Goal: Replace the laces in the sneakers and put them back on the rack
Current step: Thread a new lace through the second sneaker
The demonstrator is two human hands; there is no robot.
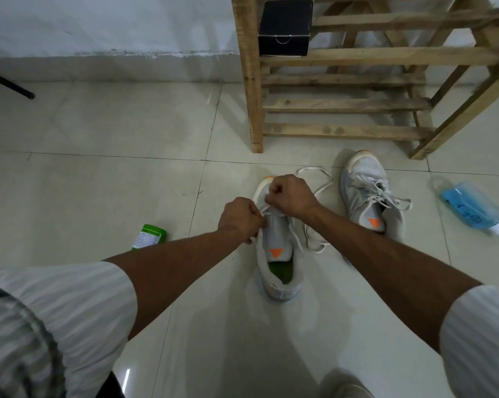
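Observation:
A grey sneaker (280, 262) with an orange triangle on its tongue and a green insole stands on the tiled floor before me, toe pointing away. My left hand (239, 219) pinches a white lace (314, 182) at the sneaker's left eyelets. My right hand (291, 196) grips the same lace over the toe end. Loose loops of that lace trail on the floor to the right. A second grey sneaker (369, 193), laced and untied, stands further right. The wooden rack (346, 101) rises behind both sneakers.
A black box (285, 27) sits on an upper rack shelf. A green container (149, 237) lies on the floor to the left. A blue spray bottle (472, 208) lies to the right. A dark pole (10, 83) slants at the far left by the wall.

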